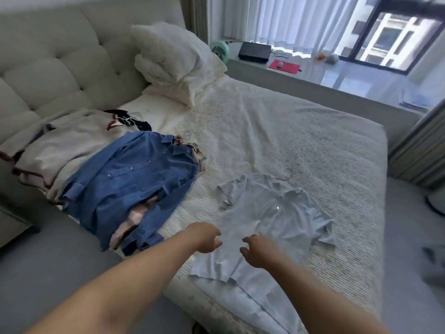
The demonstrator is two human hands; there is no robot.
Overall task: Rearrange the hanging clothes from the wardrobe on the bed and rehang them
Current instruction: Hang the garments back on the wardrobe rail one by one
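Two hands hover low in the frame over the bed (301,131), neither holding anything: the left hand (206,237) and right hand (256,251) both have fingers loosely curled and spread, just above the lower part of the grey tee (269,213). The tee lies flat at lower centre, its hanger (289,175) hook poking out at the collar toward the middle of the frame. At left, the blue shirt (130,179) lies over a pink checked garment, with a cream sweater (72,143) beyond it toward the headboard; pillows (173,66) sit at upper centre. The step looks like smoothing or gathering the tee, though blur hides whether fingertips touch the cloth. To do it well, I would press flat palms outward from the middle to clear the wrinkles near the right sleeve, keep the hanger seated in the shoulders, then lift by the hook and not the fabric, so the tee stays square for rehanging
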